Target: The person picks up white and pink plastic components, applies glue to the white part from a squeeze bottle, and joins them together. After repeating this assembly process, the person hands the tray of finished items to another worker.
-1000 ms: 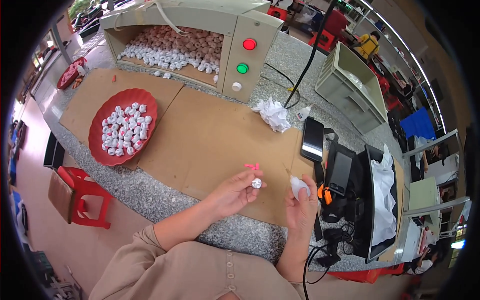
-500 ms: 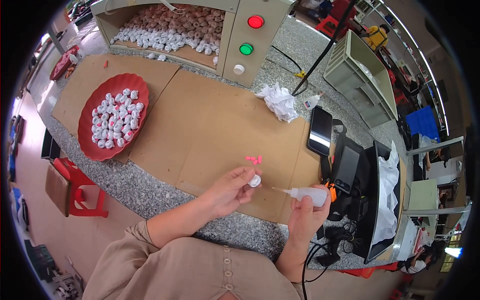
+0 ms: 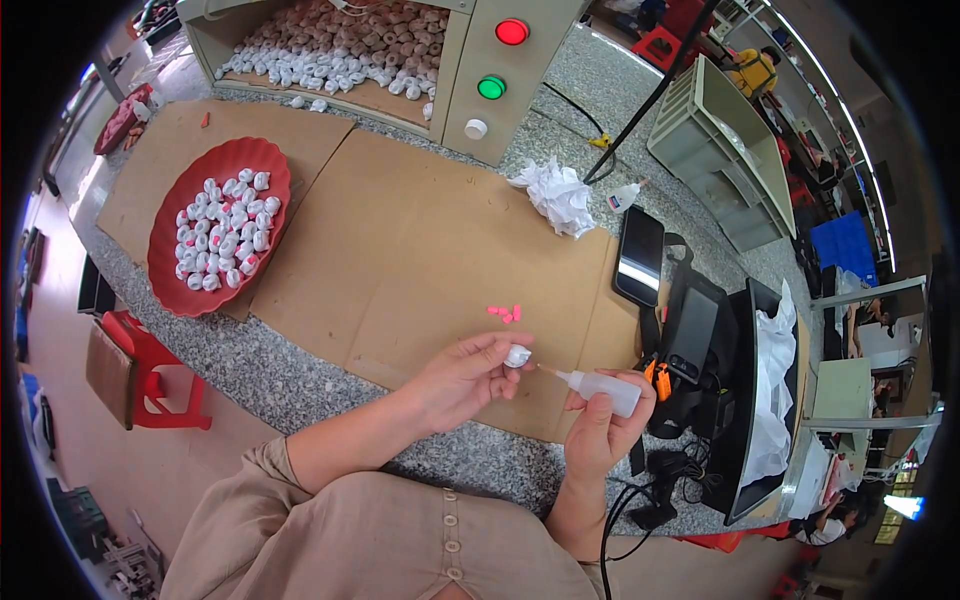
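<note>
While the left hand (image 3: 462,385) pinches a small white piece (image 3: 517,356) between thumb and fingers, the right hand (image 3: 605,425) grips a translucent squeeze bottle (image 3: 610,393) around its body, with the bottle's nozzle turned left toward that piece. Both hands are raised over the near part of a cardboard sheet (image 3: 420,240), which lies on the speckled table (image 3: 330,365). The nozzle's thin tip seems to stop just beside the white piece; it is too fine in this view to tell for sure whether the two touch, or whether any liquid is coming out.

The step in hand looks like lining up the tip with the held piece. From here, the next move would call for a steady left hand, a small, careful approach by the right and only light pressure on the bottle.

Just beyond the left hand, a few bright pink bits (image 3: 507,315) lie loose on the cardboard. Farther off to the left, a red scalloped bowl (image 3: 163,262) holds many similar white pieces, some showing pink. Crumpled white paper (image 3: 557,197) and a dark phone (image 3: 639,255) lie beyond the right hand.
</note>
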Motion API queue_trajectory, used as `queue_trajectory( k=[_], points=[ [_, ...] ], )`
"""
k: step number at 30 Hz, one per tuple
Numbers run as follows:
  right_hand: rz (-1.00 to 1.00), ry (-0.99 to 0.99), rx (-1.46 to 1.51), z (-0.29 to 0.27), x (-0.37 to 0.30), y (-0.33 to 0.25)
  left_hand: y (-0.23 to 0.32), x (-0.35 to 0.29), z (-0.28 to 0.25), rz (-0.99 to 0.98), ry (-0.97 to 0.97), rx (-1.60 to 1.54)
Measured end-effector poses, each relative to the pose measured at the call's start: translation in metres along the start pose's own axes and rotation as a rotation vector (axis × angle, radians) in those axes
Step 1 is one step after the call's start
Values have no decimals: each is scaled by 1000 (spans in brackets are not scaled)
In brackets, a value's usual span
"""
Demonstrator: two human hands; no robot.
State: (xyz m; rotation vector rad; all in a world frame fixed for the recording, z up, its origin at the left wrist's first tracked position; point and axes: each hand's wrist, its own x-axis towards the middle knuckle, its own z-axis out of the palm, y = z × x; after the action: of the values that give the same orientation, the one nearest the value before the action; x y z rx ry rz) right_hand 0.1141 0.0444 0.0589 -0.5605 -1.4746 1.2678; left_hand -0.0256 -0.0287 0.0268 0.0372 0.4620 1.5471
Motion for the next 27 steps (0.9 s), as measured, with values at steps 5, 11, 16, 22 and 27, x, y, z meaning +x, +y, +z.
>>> queue_trajectory(
  k=[5,11,16,22,27],
  points=[
    [-13,-23,-14,-1,-1,3,-1,0,0,-15,-10,6],
    [1,-39,-35,-2,-1,4,-3,-1,1,-11,4,38],
    [65,-69,39,-4,-1,3,-4,0,0,-17,8,28],
    [90,-77,69,-4,-2,1,-4,1,-3,-18,-20,28],
    [78,-78,55,-5,-2,3,-5,1,-1,-16,-6,27]
  ],
)
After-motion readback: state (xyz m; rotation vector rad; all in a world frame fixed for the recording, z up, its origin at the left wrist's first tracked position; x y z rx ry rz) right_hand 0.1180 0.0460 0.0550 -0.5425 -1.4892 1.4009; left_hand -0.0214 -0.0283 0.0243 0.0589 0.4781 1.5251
